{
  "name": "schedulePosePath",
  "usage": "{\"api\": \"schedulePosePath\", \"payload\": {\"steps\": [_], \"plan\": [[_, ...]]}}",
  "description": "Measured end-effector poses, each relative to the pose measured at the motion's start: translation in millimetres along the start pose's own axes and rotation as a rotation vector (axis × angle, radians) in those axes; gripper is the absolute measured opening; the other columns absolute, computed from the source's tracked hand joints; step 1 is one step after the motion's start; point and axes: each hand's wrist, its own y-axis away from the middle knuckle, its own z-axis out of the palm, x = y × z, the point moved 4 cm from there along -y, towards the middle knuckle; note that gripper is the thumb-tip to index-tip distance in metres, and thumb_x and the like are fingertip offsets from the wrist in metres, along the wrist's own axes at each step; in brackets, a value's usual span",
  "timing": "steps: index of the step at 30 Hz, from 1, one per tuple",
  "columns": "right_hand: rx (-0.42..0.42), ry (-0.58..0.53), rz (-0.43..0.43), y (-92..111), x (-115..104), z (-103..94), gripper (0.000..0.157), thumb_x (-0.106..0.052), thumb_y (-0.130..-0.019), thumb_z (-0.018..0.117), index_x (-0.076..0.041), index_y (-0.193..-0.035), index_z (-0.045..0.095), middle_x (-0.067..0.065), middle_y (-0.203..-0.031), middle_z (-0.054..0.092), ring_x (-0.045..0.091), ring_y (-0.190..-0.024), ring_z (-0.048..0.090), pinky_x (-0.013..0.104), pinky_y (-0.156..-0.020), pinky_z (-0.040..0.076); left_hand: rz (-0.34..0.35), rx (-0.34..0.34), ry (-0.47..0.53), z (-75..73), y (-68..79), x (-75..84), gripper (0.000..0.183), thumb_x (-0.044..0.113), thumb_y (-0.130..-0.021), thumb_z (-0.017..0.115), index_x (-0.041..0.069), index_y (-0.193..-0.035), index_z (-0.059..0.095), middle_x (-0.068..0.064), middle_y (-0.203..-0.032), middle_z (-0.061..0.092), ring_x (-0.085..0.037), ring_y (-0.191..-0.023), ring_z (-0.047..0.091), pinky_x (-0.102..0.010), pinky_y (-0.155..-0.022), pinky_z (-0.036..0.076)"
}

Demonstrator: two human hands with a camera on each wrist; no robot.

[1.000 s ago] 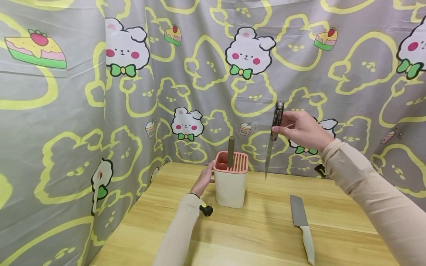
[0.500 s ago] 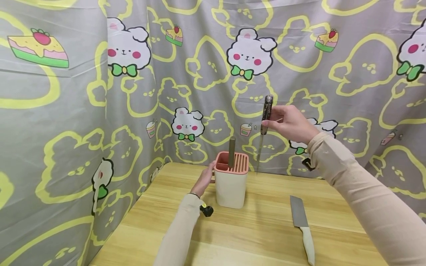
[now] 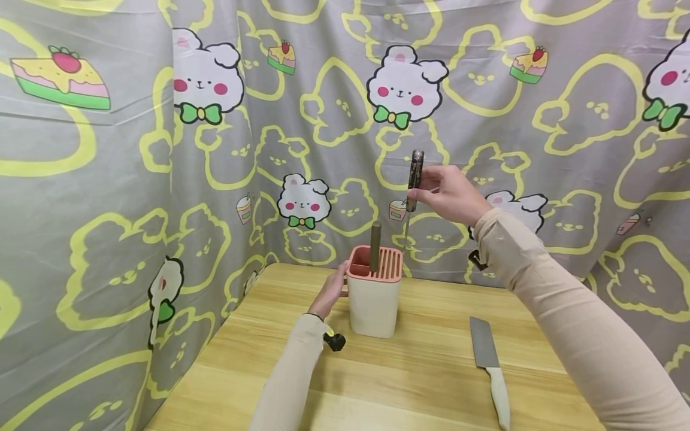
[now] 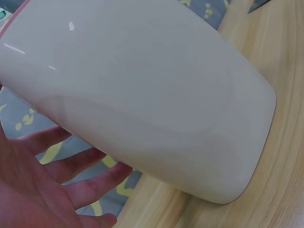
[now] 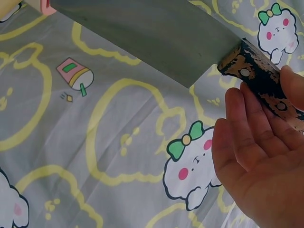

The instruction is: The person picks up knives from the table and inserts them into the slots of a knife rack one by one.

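While a wooden worktop (image 3: 426, 377) carries a cream knife holder (image 3: 374, 308), the left hand (image 3: 330, 292) touches its side, fingers apart, and the right hand (image 3: 454, 194) clamps its fingers on a dark-handled knife (image 3: 415, 172), point down, near the holder's slotted top (image 3: 390, 264).

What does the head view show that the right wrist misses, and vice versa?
Only head: the left hand, a cream-handled metal knife on the light wooden table, and an upright olive handle.
Only right wrist: the mottled dark-handled knife's round rivets and broad blade face.
Both: that knife, the right hand, the grey patterned curtain, and the cream, pink-rimmed holder.
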Motion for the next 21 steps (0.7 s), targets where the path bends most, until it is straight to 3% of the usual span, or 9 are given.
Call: {"api": "schedulePosePath", "payload": {"steps": [7, 21], "plan": [[-0.009, -0.024, 0.003, -4.5, -1.1, 7.8, 0.017, -0.019, -0.101, 0.068, -0.006, -0.109, 0.073, 0.014, -0.103, 0.079, 0.026, -0.098, 0.075, 0.028, -0.079, 0.053, 0.003, -0.004, -0.018, 0.0, -0.5, -1.2, 0.064, 0.059, -0.109, 0.026, 0.021, -0.159, 0.043, -0.011, -0.165, 0.041, -0.04, -0.146, 0.047, -0.058, -0.112, 0.049], [0.032, -0.03, -0.009, -15.1, -6.2, 17.5, 0.018, -0.015, -0.099, 0.069, -0.003, -0.113, 0.073, 0.016, -0.104, 0.078, 0.027, -0.098, 0.075, 0.026, -0.078, 0.055, 0.007, 0.005, -0.012, 0.0, -0.9, -2.2, 0.074, 0.069, -0.105, 0.029, 0.02, -0.157, 0.045, -0.012, -0.163, 0.044, -0.04, -0.146, 0.048, -0.058, -0.112, 0.05]]}}
